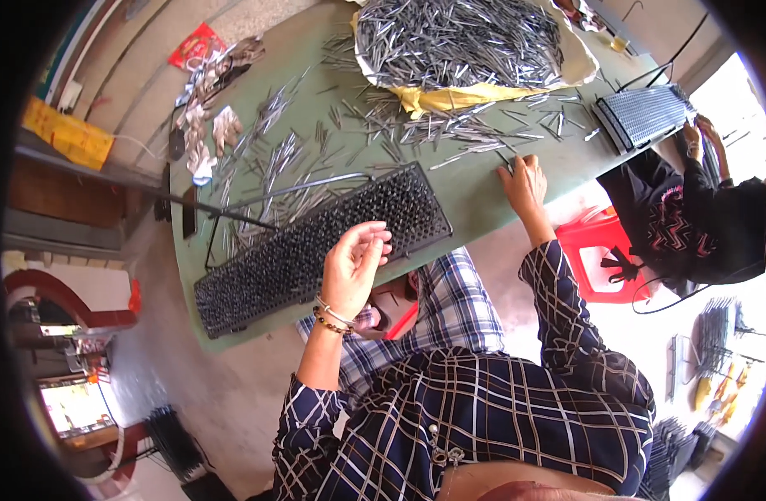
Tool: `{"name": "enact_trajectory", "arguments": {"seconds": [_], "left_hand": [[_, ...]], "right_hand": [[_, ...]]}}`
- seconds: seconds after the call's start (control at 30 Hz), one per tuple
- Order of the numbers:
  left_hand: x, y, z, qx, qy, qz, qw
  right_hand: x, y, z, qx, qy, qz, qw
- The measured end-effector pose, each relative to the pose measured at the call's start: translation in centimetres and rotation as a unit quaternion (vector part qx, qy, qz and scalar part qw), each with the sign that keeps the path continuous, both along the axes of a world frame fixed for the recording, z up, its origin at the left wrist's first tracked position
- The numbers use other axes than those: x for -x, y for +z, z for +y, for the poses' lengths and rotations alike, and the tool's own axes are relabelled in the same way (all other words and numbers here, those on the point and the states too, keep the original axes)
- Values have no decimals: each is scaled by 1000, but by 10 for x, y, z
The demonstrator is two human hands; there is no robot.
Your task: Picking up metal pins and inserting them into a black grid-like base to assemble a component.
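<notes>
A long black rack (316,248), its top a dense grid of small holes or pegs, lies slantwise on the green table (475,196) in front of me. Over its near edge is my left hand (354,263), fingers curled in toward the thumb; whatever they hold is hidden. My right hand (527,188) rests low at the table to the right of the rack, thumb and forefinger pinched at a thin dark metal rod. Just beyond it lie loose metal rods (458,134), spilling from a heaped pile of rods (458,42) on a pale sack with a yellow edge (450,98).
Thin metal bars (291,188) rise from the rack. Work gloves (226,129) and a red packet (197,46) lie at the far left. At right, another person (692,209) handles a similar rack (642,115). A red stool (600,259) stands between us.
</notes>
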State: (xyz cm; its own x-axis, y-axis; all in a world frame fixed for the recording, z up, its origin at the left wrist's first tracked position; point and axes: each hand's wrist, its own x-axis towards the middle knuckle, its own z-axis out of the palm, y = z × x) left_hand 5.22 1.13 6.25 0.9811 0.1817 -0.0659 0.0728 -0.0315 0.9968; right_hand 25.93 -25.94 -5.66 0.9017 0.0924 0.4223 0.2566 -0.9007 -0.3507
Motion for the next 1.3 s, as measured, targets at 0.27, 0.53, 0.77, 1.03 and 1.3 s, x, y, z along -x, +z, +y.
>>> {"name": "enact_trajectory", "arguments": {"seconds": [0.27,0.53,0.77,1.03,1.3], "left_hand": [[-48,4,7,-12,-33,41,999],[-68,11,-12,21,-55,56,997],[-59,11,-15,46,-36,100,993],[-68,-1,-21,86,-14,114,990],[-79,-3,7,59,50,84,993]], "right_hand": [[-41,5,18,-65,78,30,994],[-202,33,32,36,44,-17,998],[-305,35,18,167,18,167,972],[-323,5,10,267,55,59,960],[-363,-8,-8,358,100,31,928]]}}
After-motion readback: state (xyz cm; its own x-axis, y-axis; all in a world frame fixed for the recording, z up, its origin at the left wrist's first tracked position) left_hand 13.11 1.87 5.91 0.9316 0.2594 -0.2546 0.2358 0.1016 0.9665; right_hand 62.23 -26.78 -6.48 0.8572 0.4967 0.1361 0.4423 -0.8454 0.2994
